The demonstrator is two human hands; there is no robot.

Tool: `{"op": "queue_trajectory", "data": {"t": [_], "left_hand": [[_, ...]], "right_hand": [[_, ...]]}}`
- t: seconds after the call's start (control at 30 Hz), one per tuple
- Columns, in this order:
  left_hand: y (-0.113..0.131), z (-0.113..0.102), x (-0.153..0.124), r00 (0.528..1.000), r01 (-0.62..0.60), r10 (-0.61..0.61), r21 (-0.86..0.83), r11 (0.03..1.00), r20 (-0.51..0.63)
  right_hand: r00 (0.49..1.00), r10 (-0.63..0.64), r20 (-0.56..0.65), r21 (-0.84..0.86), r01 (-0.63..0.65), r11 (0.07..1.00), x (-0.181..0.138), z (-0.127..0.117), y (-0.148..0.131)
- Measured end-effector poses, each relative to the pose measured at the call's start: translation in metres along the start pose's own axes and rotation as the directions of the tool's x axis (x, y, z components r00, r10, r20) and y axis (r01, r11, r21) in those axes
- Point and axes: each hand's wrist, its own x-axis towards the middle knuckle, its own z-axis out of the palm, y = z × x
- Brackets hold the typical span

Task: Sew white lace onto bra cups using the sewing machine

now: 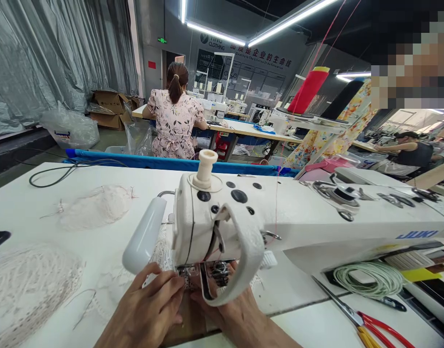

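A white sewing machine stands before me, its needle area largely hidden by the curved white guard. My left hand is at the left of the needle area, fingers bent and closed on white lace that runs beneath the machine head. On the other side, my right hand reaches under the head, close to the presser foot. Most of its fingers are behind the guard, so its grip is hidden. Pink thread comes down to the machine from above.
Bundled white lace and a smaller lace piece lie at left. Red-handled scissors and a coil of pale green cord are at right. A red thread cone stands above. Ahead, a person sits at another table.
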Motion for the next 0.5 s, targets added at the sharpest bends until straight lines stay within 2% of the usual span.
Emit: {"op": "queue_trajectory", "data": {"t": [0.2, 0.4, 0.5], "left_hand": [[0.0006, 0.0009, 0.0024, 0.999, -0.012, 0.012, 0.004, 1.0, -0.052], [-0.0001, 0.0015, -0.0004, 0.998, -0.039, 0.039, 0.015, 0.999, -0.042], [0.0001, 0.0019, -0.003, 1.0, -0.029, 0.03, 0.035, 0.999, -0.009]], "right_hand": [[0.997, 0.008, -0.075, 0.029, -0.005, 1.0, -0.0001, 0.0002, -0.0008], [0.998, 0.006, 0.066, 0.037, -0.008, 0.999, -0.0045, 0.006, 0.0044], [0.997, 0.009, 0.074, 0.076, -0.015, 0.997, -0.0041, 0.0052, 0.006]]}}
